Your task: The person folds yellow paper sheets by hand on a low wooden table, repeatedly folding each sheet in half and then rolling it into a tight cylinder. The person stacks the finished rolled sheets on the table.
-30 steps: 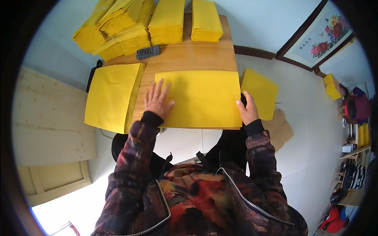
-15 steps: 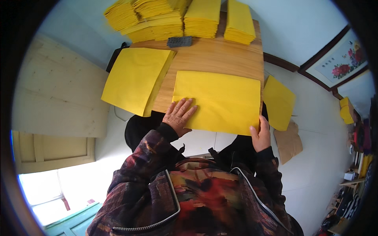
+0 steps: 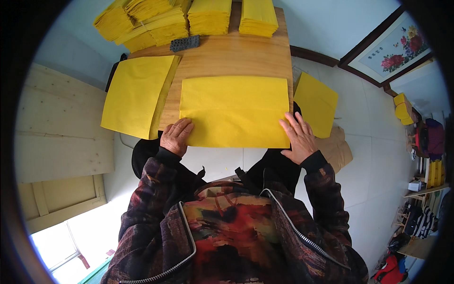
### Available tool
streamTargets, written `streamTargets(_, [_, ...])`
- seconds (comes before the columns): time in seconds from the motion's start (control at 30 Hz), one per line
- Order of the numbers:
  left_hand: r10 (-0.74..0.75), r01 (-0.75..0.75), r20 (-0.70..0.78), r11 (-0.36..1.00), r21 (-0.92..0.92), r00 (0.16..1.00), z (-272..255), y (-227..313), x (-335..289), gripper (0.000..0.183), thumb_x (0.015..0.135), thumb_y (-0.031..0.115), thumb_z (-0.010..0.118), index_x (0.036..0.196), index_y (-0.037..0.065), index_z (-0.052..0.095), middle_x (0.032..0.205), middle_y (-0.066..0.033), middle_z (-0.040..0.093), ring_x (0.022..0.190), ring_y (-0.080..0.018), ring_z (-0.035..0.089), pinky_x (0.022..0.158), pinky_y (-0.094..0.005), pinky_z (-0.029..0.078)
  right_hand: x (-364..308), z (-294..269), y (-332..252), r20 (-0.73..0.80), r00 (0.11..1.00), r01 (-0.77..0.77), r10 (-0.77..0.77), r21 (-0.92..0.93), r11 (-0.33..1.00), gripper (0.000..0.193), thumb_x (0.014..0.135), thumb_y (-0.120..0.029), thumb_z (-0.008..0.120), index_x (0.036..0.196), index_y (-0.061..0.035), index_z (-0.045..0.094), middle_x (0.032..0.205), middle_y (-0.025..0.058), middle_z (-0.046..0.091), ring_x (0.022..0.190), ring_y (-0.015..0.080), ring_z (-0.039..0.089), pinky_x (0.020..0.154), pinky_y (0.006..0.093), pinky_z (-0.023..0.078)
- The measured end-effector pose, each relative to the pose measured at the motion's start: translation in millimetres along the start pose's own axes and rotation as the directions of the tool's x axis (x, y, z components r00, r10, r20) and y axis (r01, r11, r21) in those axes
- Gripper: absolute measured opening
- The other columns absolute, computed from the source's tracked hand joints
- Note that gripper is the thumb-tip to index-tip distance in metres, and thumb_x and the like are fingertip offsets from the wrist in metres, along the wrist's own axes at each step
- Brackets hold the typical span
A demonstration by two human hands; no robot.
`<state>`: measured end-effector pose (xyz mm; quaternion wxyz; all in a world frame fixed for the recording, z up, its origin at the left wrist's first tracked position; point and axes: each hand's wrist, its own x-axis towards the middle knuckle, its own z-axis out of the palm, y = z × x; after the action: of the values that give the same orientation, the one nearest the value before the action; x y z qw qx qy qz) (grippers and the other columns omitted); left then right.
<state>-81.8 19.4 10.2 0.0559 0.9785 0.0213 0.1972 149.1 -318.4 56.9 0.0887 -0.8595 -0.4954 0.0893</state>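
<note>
Out beyond the left hand [image 3: 176, 137], on its far left side, a stack of large yellow paper sheets [image 3: 135, 94] lies on the wooden table [image 3: 236, 57] with its near corner hanging over the table's edge, close enough to be reached without stretching. The left hand lies palm down with the fingers loosely curled and close together, the fingertips pressing on the near left corner of the wide folded yellow paper sheet [image 3: 235, 111]; it pinches nothing. That sheet lies flat between the two hands, its long near edge along the table's near edge, probably so both corners can be held down at once. Far beyond the fingertips, at the table's far end, several piles of folded yellow papers [image 3: 208, 16] stand side by side, with a small dark grey ridged block [image 3: 185, 43] just in front of them. The right hand [image 3: 298, 137] is spread, fingers apart and flat, resting on the sheet's near right corner at the table's edge. Just past its right side a single yellow sheet [image 3: 316, 102] sits lower, off the table.
</note>
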Motion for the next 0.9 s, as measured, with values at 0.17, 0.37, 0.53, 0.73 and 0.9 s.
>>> streamTargets(0.17, [-0.057,0.051,-0.026,0.984,-0.172,0.998,-2.6,-7.0,1.2,0.042,0.063,-0.003,0.060,0.102,0.010,0.065,0.113,-0.0070,0.064,0.105,-0.0257,0.061,0.083,-0.0375,0.046,12.9,9.5,11.5,-0.073,0.997,0.031,-0.029,0.024,0.999,0.068,0.074,-0.021,0.073,0.134,-0.0134,0.043,0.145,0.0032,0.035,0.139,0.0274,0.021,0.111,0.0503,0.022])
streamTargets(0.37, [-0.168,0.176,0.053,0.925,-0.337,0.984,-10.8,-16.8,11.4,0.032,0.066,-0.002,0.064,0.094,0.012,0.067,0.101,-0.0074,0.068,0.094,-0.0248,0.063,0.078,-0.0362,0.046,10.3,13.0,23.2,-0.123,0.990,0.087,-0.072,0.126,0.988,0.060,0.074,-0.024,0.074,0.128,-0.0114,0.050,0.139,0.0026,0.045,0.134,0.0280,0.030,0.109,0.0442,0.028])
streamTargets(0.53, [-0.366,0.446,0.255,0.726,-0.523,0.895,-18.5,-25.2,27.5,0.017,0.074,0.003,0.066,0.090,0.007,0.068,0.084,-0.0117,0.068,0.082,-0.0256,0.066,0.077,-0.0317,0.048,18.0,7.3,33.7,-0.241,0.969,0.118,-0.059,0.237,0.964,0.036,0.074,-0.023,0.072,0.106,-0.0085,0.066,0.113,0.0050,0.064,0.116,0.0285,0.047,0.098,0.0406,0.039])
streamTargets(0.73, [-0.439,0.509,0.291,0.543,-0.668,0.850,-6.1,-40.8,39.7,0.020,0.084,0.008,0.064,0.103,0.002,0.065,0.085,-0.0069,0.069,0.077,-0.0140,0.062,0.073,-0.0265,0.048,39.7,2.8,36.3,-0.262,0.960,0.022,0.095,0.409,0.912,0.017,0.079,-0.017,0.067,0.088,-0.0024,0.067,0.086,0.0132,0.064,0.092,0.0306,0.056,0.079,0.0408,0.046])
streamTargets(0.9, [-0.509,0.606,0.366,0.467,-0.644,0.780,1.5,-45.5,51.7,0.026,0.085,0.010,0.064,0.109,-0.001,0.062,0.087,-0.0049,0.068,0.077,-0.0112,0.061,0.071,-0.0252,0.048,54.0,-6.9,36.6,-0.136,0.970,-0.113,0.202,0.484,0.868,0.020,0.083,-0.018,0.064,0.084,0.0021,0.062,0.072,0.0174,0.060,0.067,0.0323,0.057,0.063,0.0388,0.046])
